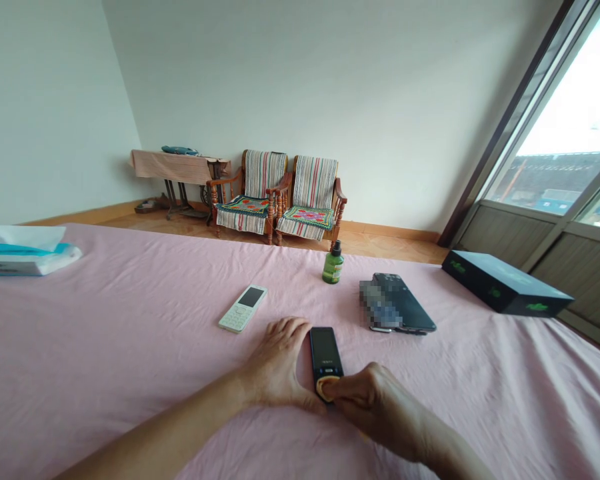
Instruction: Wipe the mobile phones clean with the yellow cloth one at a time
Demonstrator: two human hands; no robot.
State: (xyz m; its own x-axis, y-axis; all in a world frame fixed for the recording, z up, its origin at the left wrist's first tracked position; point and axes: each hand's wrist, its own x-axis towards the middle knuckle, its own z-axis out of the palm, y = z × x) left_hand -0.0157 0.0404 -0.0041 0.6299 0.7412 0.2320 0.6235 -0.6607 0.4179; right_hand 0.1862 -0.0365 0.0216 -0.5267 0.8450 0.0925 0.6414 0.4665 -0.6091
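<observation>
A black mobile phone (325, 350) lies flat on the pink cloth in front of me, its dark screen facing up. My left hand (280, 363) is curved along its left side, index fingertip by the top corner and thumb by the bottom edge, holding it in place. My right hand (375, 400) is closed, with its fingers pressing a small round yellowish pad (325, 385) onto the lower end of that phone. The pad hides most of the keypad. A white keypad phone (243, 309) rests beyond my left hand.
The pink cloth (145, 320) also bears a green spray bottle (333, 265), a dark smartphone (405, 303) beside a blurred-out item (380, 305), a black box (505, 283) and a tissue pack (30, 257). Two wooden armchairs (307, 193) and a covered table (180, 167) stand by the wall.
</observation>
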